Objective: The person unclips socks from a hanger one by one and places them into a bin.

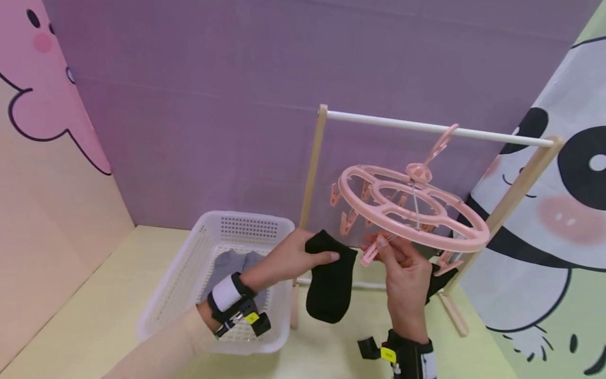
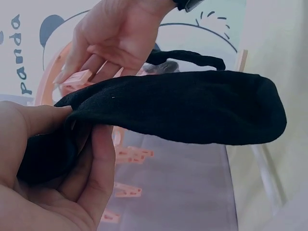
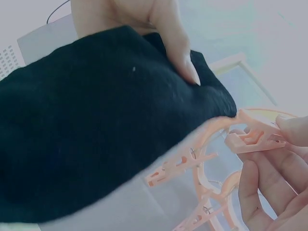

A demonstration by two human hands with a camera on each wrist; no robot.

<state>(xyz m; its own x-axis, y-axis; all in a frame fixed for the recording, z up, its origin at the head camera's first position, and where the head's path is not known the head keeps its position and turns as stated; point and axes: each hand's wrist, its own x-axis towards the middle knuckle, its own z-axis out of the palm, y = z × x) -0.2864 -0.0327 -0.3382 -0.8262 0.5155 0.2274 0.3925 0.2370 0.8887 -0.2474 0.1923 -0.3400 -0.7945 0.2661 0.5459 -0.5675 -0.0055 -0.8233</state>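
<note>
A black sock (image 1: 330, 284) hangs from my left hand (image 1: 295, 258), pinched near its top between thumb and fingers. Close by on the right, my right hand (image 1: 404, 268) pinches a pink clothespin (image 1: 371, 253) under the near rim of a round pink drying hanger (image 1: 416, 231). In the right wrist view the clothespin (image 3: 257, 138) sits between thumb and fingers, apart from the sock (image 3: 106, 125). Another black sock (image 1: 440, 279) shows behind my right wrist, near a clothespin at the hanger's right side. The left wrist view shows the held sock (image 2: 192, 106) stretched out sideways.
The hanger hooks over a white rod (image 1: 388, 121) on a wooden-legged stand (image 1: 313, 173). Several more clothespins (image 1: 347, 222) dangle from its ring. On the left a white plastic basket (image 1: 163, 295) holds grey cloth (image 1: 229, 268). A purple backdrop (image 1: 213, 131) stands behind.
</note>
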